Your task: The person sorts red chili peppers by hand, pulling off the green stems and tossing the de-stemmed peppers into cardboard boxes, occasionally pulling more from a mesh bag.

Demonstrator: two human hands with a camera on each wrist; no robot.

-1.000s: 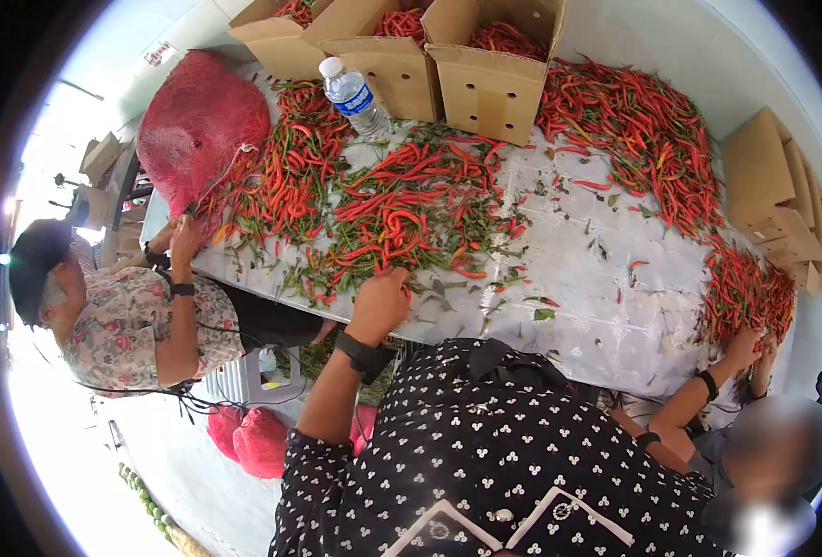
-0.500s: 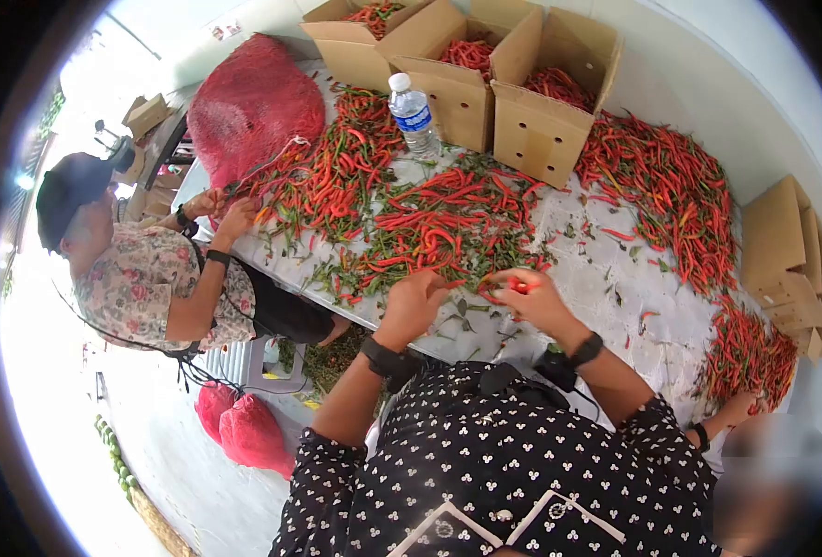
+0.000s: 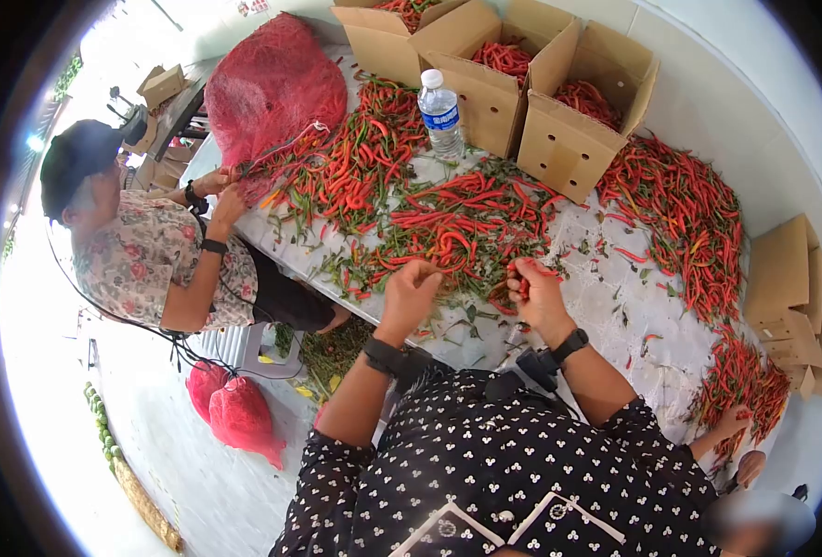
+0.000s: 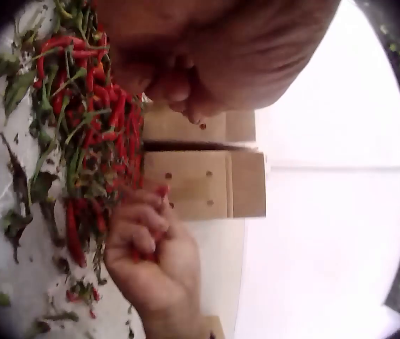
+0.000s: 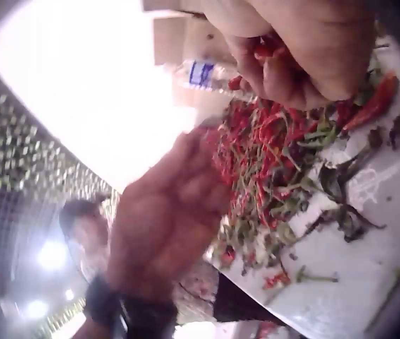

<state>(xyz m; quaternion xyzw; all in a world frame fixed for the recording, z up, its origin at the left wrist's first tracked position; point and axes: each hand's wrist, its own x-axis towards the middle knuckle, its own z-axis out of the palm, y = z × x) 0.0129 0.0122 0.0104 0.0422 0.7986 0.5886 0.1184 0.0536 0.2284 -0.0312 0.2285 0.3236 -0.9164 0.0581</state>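
Note:
Several red chili peppers (image 3: 524,283) are gripped in the curled fingers of my right hand (image 3: 543,302), at the near side of a heap of red chilies with green stems (image 3: 457,223). To its left, my left hand (image 3: 413,302) hovers by the same heap with bent fingers, thumb close to the index finger. I cannot tell whether a chili is between them. In the left wrist view, red shows between the fingers of the right hand (image 4: 154,258). The left hand (image 5: 175,212) looks blurred in the right wrist view, overlapping the chilies.
A water bottle (image 3: 442,116) stands behind the heap, beside cardboard boxes (image 3: 569,139) of chilies. More chilies (image 3: 680,209) lie at right, near folded cartons (image 3: 787,302). A red mesh bag (image 3: 271,88) lies at left, where another person (image 3: 165,246) works. Loose leaves litter the white tabletop (image 3: 606,278).
My right hand, out of sight a second ago, came in holding chilies beside the left. Both hands have since moved apart. The head view has shifted, so the table appears farther right.

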